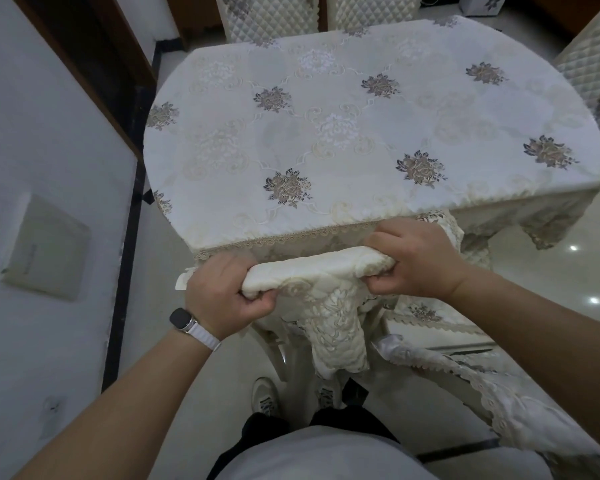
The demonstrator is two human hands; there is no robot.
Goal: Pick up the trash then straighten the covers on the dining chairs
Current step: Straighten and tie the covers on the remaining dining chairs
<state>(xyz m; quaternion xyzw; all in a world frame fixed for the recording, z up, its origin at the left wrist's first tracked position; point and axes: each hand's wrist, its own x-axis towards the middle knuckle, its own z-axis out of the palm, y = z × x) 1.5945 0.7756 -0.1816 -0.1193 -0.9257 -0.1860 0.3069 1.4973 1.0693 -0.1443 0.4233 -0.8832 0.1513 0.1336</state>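
At the far left of my feed a pale wall plate [45,247] sits on the white wall, with a black floor border running down beside it. Moving in, my left hand [219,292], with a smartwatch [184,322] on a white band at the wrist, is clenched around the left end of the chair cover [319,271], its fingers curled under the fabric. The cover is cream, quilted and padded. It is bunched into a thick roll that lies across the top of the chair back, just in front of the near edge of the table. From the middle of the roll a flap embroidered with pale flowers and leaves hangs down, rumpled and twisted, over the cream chair frame [291,358]. Beside the frame, a white shoe [264,396] stands on the glossy tiles. Beyond the roll, a white tablecloth [326,133] with grey-purple flower sprays and a scalloped trim covers the rounded table. My right hand [416,258] grips the right end of the roll, fingers wrapped tight around the fabric, so both hands are closed on the cover and the roll spans between them. Lower right, a lace-edged cloth [499,403] droops toward the floor. At the right edge another chair [589,64] wears a smooth quilted cream cover.
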